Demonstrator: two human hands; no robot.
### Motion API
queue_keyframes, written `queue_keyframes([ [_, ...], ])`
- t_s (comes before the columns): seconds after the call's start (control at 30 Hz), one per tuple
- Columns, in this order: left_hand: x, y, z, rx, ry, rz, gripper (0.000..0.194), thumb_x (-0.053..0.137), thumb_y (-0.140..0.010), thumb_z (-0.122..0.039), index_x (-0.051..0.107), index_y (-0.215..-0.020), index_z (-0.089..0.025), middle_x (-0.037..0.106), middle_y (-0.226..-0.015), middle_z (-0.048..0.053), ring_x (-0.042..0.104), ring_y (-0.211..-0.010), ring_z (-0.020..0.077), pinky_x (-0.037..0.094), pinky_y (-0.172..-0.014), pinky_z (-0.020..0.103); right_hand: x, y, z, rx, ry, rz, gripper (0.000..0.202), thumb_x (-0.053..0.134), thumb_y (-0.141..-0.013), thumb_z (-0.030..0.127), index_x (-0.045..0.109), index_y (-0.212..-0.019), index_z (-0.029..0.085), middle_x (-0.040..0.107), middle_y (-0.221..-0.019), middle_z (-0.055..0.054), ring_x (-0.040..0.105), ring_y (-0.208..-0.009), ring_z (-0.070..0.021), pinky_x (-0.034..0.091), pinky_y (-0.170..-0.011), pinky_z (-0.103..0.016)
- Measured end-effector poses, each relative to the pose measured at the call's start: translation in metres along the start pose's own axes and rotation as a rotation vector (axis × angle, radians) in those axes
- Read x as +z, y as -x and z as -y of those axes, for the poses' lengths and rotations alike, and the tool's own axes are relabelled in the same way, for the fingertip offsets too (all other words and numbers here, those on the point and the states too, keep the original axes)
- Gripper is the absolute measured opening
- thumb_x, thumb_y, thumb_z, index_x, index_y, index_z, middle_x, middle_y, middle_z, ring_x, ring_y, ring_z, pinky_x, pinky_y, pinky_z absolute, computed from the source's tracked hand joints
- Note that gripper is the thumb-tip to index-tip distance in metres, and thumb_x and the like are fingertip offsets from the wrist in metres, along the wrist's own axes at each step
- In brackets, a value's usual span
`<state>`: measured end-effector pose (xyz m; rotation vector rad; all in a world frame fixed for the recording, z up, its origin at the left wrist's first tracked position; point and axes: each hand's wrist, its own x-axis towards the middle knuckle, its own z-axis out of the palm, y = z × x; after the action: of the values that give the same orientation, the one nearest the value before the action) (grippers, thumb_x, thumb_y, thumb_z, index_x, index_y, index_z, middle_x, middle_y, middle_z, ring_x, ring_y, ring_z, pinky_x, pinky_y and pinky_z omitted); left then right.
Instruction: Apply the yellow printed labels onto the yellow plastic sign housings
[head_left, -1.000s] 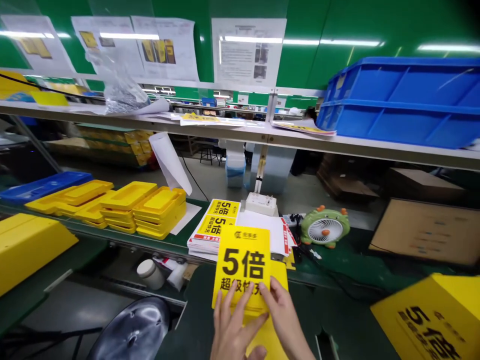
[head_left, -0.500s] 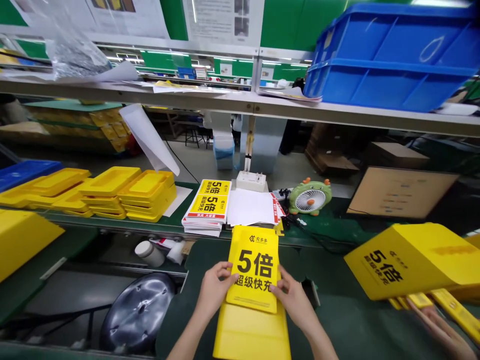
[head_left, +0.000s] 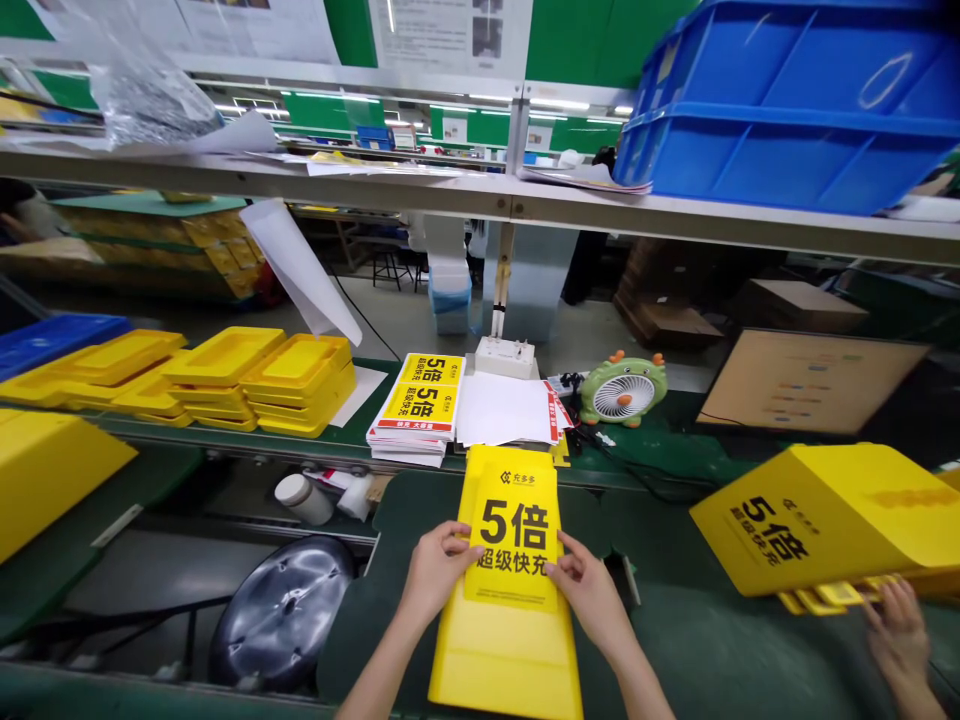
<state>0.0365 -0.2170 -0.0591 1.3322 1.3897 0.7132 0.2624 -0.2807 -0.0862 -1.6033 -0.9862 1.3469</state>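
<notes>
Under both hands, yellow panel [head_left: 504,650], base cut off, perhaps plastic

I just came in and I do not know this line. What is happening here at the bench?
A person's left hand and right hand press a yellow printed label onto a yellow wedge-shaped piece on the green bench. At the right, another person's hand touches a similar yellow piece.

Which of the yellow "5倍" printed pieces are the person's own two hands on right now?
The upright-reading label at bottom centre, pinched by left hand and right hand against the yellow panel; the stacked labels and right-side box aren't.
</notes>
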Motion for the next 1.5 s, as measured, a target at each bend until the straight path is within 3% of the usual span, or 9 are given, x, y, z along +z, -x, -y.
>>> queue_keyframes([
  [0.7, 0.001, -0.006, 0.011, 0.005, -0.050, -0.021, 0.041, 0.067, -0.064, -0.044, 0.053, -0.086, -0.013, 0.062, -0.065, 0.004, 0.058, -0.067, 0.0176, 0.042, -0.061, 0.022, 0.002, -0.006, -0.013, -0.002, 0.066, -0.063, 0.066, 0.054, -0.070, 0.049, 0.039, -0.123, 0.012, 0.051, -0.085, -0.002, 0.052, -0.080, -0.0113, 0.043, -0.070, -0.019],
  [1.07, 0.000, -0.004, 0.008, 0.024, -0.093, -0.018, 0.039, 0.065, -0.066, -0.045, 0.053, -0.085, -0.013, 0.062, -0.065, 0.004, 0.057, -0.068, 0.0188, 0.042, -0.061, 0.024, 0.002, -0.002, -0.007, -0.022, 0.086, -0.085, 0.064, 0.054, -0.071, 0.051, 0.041, -0.119, 0.012, 0.051, -0.085, -0.005, 0.050, -0.077, -0.0116, 0.042, -0.067, -0.019],
  [1.13, -0.004, -0.002, 0.005, 0.035, -0.109, 0.000, 0.036, 0.063, -0.069, -0.043, 0.054, -0.086, -0.013, 0.063, -0.069, 0.005, 0.058, -0.072, 0.0201, 0.043, -0.065, 0.026, 0.002, 0.004, -0.003, -0.024, 0.151, -0.099, 0.060, 0.052, -0.072, 0.051, 0.042, -0.117, 0.014, 0.053, -0.086, -0.005, 0.051, -0.077, -0.0118, 0.043, -0.069, -0.020],
  [1.23, -0.010, 0.008, -0.001, 0.069, -0.139, 0.053, 0.032, 0.057, -0.074, -0.040, 0.059, -0.092, -0.013, 0.064, -0.088, 0.008, 0.055, -0.094, 0.0226, 0.041, -0.084, 0.029, 0.003, 0.018, -0.001, -0.044, 0.319, -0.150, 0.053, 0.046, -0.077, 0.051, 0.039, -0.122, 0.024, 0.055, -0.097, -0.002, 0.052, -0.091, -0.0122, 0.043, -0.081, -0.023],
  [1.3, -0.009, 0.023, -0.003, 0.080, -0.169, 0.056, 0.047, 0.051, -0.079, -0.040, 0.049, -0.118, -0.015, 0.059, -0.107, 0.009, 0.047, -0.111, 0.0227, 0.037, -0.093, 0.031, 0.004, 0.029, -0.006, -0.085, 0.417, -0.183, 0.057, 0.037, -0.081, 0.053, 0.025, -0.132, 0.031, 0.047, -0.117, 0.000, 0.043, -0.112, -0.0135, 0.039, -0.096, -0.028],
  [1.33, -0.005, 0.032, -0.001, 0.085, -0.208, 0.010, 0.058, 0.048, -0.081, -0.040, 0.034, -0.132, -0.016, 0.052, -0.118, 0.011, 0.041, -0.117, 0.0228, 0.035, -0.096, 0.034, 0.005, 0.034, -0.011, -0.095, 0.457, -0.199, 0.061, 0.033, -0.082, 0.054, 0.015, -0.137, 0.033, 0.036, -0.130, 0.001, 0.033, -0.123, -0.0152, 0.034, -0.102, -0.032],
  [1.4, 0.008, 0.051, 0.005, 0.131, -0.344, -0.173, 0.071, 0.040, -0.086, -0.039, 0.000, -0.141, -0.018, 0.032, -0.136, 0.013, 0.028, -0.126, 0.0238, 0.033, -0.100, 0.041, 0.005, 0.042, -0.022, -0.061, 0.496, -0.235, 0.070, 0.028, -0.081, 0.058, 0.001, -0.140, 0.031, 0.009, -0.142, 0.004, 0.011, -0.133, -0.0200, 0.024, -0.108, -0.042],
  [1.47, 0.025, 0.065, 0.015, 0.319, -0.584, -0.284, 0.068, 0.035, -0.088, -0.034, -0.006, -0.141, -0.020, 0.016, -0.143, 0.010, 0.017, -0.131, 0.0255, 0.030, -0.101, 0.046, 0.008, 0.050, -0.030, -0.017, 0.450, -0.277, 0.074, 0.026, -0.081, 0.061, 0.004, -0.141, 0.025, 0.004, -0.143, 0.002, 0.007, -0.134, -0.0236, 0.024, -0.108, -0.045],
  [1.5, 0.034, 0.069, 0.019, 0.466, -0.719, -0.244, 0.065, 0.033, -0.089, -0.031, -0.004, -0.142, -0.023, 0.015, -0.144, 0.007, 0.016, -0.131, 0.0256, 0.032, -0.101, 0.047, 0.011, 0.053, -0.032, -0.010, 0.406, -0.293, 0.074, 0.027, -0.081, 0.061, 0.009, -0.141, 0.023, 0.011, -0.142, -0.002, 0.013, -0.133, -0.0243, 0.027, -0.107, -0.043],
])
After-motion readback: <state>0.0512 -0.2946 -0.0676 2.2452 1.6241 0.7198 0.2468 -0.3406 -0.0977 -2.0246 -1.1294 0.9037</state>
